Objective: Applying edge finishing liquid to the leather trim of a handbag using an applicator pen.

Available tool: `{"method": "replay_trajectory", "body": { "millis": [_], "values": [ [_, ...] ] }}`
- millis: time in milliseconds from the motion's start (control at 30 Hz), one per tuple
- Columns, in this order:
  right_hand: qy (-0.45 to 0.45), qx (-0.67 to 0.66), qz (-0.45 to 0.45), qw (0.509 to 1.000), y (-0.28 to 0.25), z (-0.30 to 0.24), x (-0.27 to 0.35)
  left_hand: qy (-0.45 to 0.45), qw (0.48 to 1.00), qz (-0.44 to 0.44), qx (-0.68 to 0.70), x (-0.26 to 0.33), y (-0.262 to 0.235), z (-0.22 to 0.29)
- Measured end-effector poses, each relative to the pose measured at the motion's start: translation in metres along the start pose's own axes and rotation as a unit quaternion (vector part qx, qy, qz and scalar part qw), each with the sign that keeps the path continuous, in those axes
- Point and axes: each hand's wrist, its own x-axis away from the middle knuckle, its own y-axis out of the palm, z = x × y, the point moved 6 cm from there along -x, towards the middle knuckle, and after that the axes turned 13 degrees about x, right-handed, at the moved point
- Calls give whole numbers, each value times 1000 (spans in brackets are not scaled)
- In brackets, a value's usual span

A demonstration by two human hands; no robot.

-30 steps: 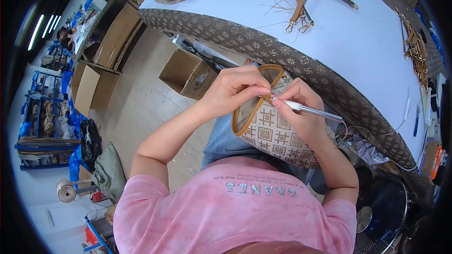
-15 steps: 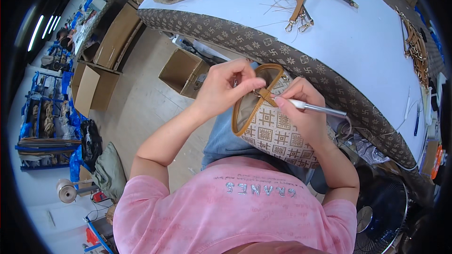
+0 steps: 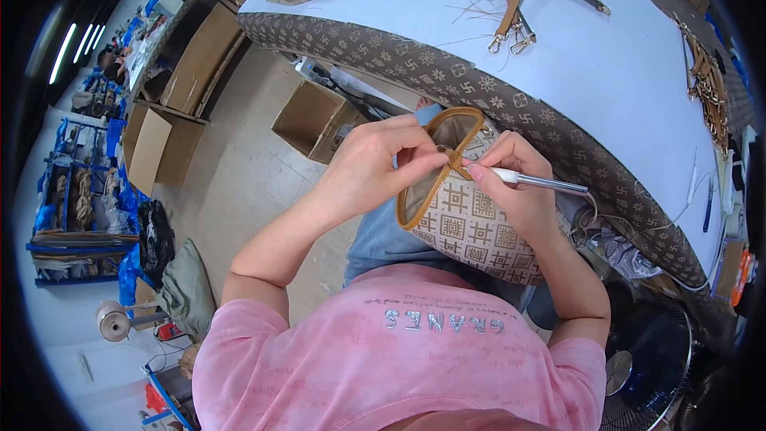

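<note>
A beige bag (image 3: 471, 227) with brown geometric print and tan leather trim rests on my lap, its mouth facing left. On its rim sits a small tan leather tab (image 3: 456, 161). My left hand (image 3: 371, 164) is closed in a pinch at this tab, beside a thin loop at the bag's mouth; whether that is thread or metal I cannot tell. My right hand (image 3: 519, 175) grips a slim pen-like tool (image 3: 550, 184) with a white grip and silver handle. The tool points left at the tab, its tip hidden by my fingers.
Ahead is a white-topped table (image 3: 399, 8) with a patterned hanging edge. Tan straps with clasps (image 3: 515, 8) lie on it, more straps (image 3: 704, 84) at its right end. An open cardboard box (image 3: 307, 124) stands on the floor; a black fan (image 3: 646, 367) is at lower right.
My left hand has come down a little, its thumb and finger now closer to the tab. The right hand with the tool has hardly moved.
</note>
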Motion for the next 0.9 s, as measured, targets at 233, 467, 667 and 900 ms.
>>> {"method": "replay_trajectory", "body": {
  "millis": [233, 467, 667, 900],
  "values": [
    [-10, -31, -1, 999, 0, 2, 1, -66, 986, -35, 149, 2, 13, -30],
    [2, -19, -7, 1000, 1, 1, 1, -21, 994, -24, 100, -5, 9, -15],
    [1, 1, -11, 1000, 3, 0, 2, 51, 992, 9, 115, -11, 11, -18],
    [-2, 9, -9, 1000, 3, 2, 2, 20, 992, -5, 124, -15, 13, -19]
  ]
}}
